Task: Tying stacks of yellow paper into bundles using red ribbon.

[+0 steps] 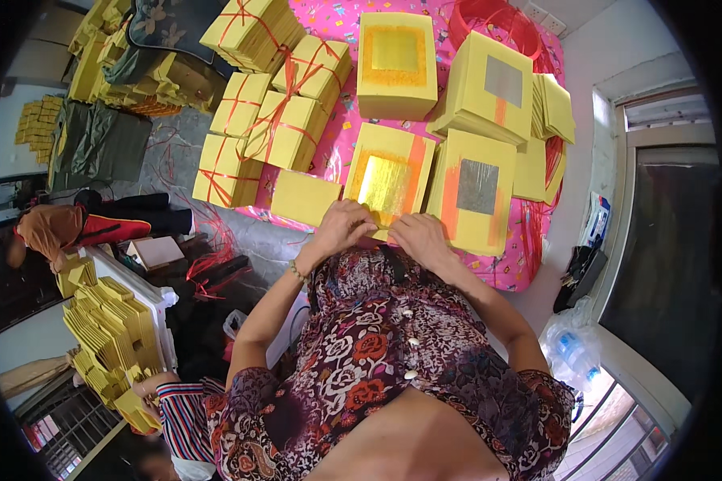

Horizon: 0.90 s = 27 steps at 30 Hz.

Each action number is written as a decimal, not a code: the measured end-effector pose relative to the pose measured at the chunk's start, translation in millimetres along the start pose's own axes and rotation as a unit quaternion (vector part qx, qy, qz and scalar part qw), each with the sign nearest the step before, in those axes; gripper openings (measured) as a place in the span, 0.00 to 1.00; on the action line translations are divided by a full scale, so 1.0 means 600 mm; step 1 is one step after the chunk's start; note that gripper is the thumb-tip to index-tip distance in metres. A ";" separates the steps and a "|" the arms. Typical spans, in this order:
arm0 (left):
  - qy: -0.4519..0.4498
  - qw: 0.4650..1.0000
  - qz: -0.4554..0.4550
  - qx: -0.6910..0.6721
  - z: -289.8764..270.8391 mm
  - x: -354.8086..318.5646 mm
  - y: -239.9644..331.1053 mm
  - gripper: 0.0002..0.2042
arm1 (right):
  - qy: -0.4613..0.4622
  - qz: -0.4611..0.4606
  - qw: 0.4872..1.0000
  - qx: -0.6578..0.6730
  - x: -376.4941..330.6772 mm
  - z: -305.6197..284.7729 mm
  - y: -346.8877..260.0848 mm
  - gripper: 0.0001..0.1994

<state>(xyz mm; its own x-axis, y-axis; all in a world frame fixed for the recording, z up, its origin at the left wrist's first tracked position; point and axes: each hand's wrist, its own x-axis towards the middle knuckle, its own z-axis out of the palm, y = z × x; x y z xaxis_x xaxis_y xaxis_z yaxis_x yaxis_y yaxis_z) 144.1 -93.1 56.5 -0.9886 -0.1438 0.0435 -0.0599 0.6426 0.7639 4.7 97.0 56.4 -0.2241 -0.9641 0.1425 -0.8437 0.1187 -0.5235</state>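
Note:
In front of me is a stack of yellow joss paper (383, 178) with a shiny gold foil square on an orange patch. Closed at its near left corner is my left hand (348, 225), fingers curled onto the paper. My right hand (422, 239) is also curled, its fingertips on the near edge. To the right stands a stack with a silver square (478, 186); to the left lies a plain yellow stack (305, 197). Farther back are another gold-square stack (396, 50) and another silver-square stack (503, 82). The undersides of my fingertips are hidden.
A pink patterned cover (521, 268) lies under the stacks. Bundles tied with red string (285, 128) stand at the back left, and a red string coil (493, 26) behind. Two other people work at the left beside piled yellow paper (116, 325).

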 end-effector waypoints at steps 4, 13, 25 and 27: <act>0.010 0.995 -0.003 0.101 -0.007 -0.002 0.047 0.15 | -0.014 0.076 0.995 0.064 0.021 -0.036 0.004 0.08; 0.112 0.974 0.073 0.184 0.037 0.046 0.049 0.29 | 0.032 0.184 0.977 0.102 0.121 -0.087 0.105 0.14; 0.064 0.971 0.031 0.227 0.048 0.119 0.009 0.30 | 0.084 0.189 0.978 -0.021 0.197 -0.062 0.158 0.14; 0.061 0.971 0.031 0.228 0.049 0.119 0.007 0.30 | 0.073 0.197 0.977 -0.024 0.208 -0.056 0.153 0.13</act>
<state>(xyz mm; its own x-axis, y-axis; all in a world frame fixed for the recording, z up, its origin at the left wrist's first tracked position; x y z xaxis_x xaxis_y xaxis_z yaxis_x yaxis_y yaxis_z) 69.1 -78.4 44.0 -0.9704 -0.1643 0.1769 -0.0829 0.9151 0.3946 -117.2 -4.7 54.0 -0.6007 -0.7974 0.0572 -0.6983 0.4886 -0.5232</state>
